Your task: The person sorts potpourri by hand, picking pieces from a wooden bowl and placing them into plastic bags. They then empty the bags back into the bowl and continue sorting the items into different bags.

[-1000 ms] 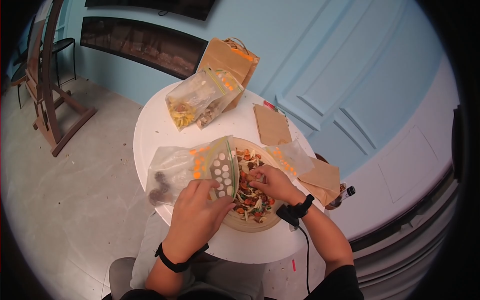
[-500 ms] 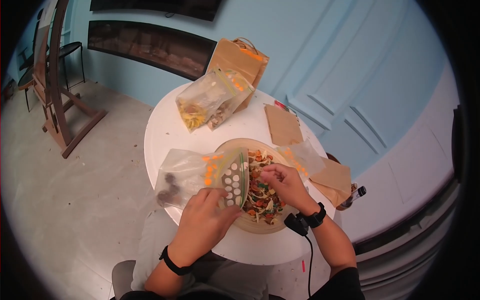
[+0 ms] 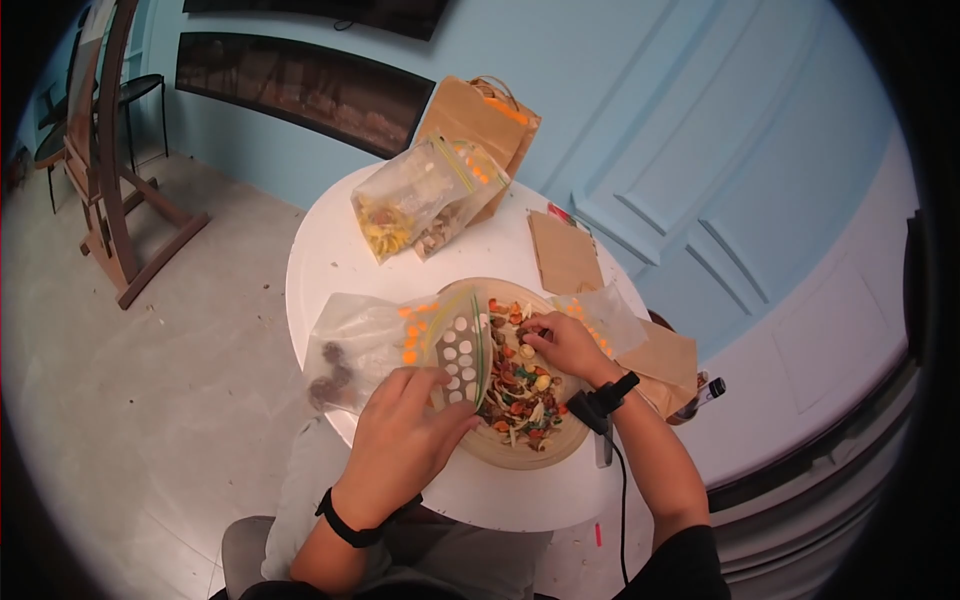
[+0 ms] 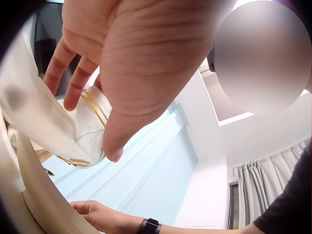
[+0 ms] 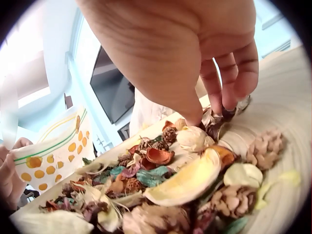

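A round pale bowl holds dried petals, cones and slices. My left hand holds the near edge of a zip bag between thumb and fingers; its mouth lies over the bowl's left side and dark round pieces show inside. In the left wrist view the left hand has its thumb and fingers around the bag's edge. My right hand is in the bowl's upper right part. The right wrist view shows the right hand's fingertips pinching a dark dried piece beside a pale round one.
Two filled zip bags lean by a brown paper bag at the table's back. Flat brown paper, another zip bag and brown paper lie to the right. A black cable hangs from the right wrist.
My right hand has moved slightly up and toward the bowl's far right, uncovering a pale round piece. My left hand stays at the bag's edge. The view has shifted a little.
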Demonstrator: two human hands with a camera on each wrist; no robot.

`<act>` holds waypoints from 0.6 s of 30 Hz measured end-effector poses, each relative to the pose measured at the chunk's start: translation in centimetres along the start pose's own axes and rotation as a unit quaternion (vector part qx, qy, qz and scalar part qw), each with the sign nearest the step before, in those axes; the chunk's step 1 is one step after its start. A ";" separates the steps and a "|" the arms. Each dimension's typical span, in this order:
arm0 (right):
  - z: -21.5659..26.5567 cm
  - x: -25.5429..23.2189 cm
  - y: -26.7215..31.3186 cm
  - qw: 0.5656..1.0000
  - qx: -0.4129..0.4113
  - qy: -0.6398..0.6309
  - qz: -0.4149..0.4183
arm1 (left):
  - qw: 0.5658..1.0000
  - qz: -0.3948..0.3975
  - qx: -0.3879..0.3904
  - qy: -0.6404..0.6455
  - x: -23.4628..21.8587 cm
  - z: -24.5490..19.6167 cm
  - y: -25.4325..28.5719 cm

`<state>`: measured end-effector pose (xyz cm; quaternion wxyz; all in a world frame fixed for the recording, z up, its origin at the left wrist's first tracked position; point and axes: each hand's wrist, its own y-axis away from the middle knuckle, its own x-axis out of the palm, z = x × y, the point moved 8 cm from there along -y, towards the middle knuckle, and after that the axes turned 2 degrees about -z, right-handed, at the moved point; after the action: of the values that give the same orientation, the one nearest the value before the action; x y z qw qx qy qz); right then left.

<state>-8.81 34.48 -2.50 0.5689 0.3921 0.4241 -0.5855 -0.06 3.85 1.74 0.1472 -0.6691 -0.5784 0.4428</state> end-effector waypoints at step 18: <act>11.1 -2.9 4.2 0.970 -0.030 -0.240 0.028 | 1.000 -0.008 -0.028 0.000 2.2 0.0 -1.0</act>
<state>-4.24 25.01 3.76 0.6818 0.2347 0.2809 -0.6333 -0.82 6.12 1.53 0.1317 -0.6684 -0.5961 0.4249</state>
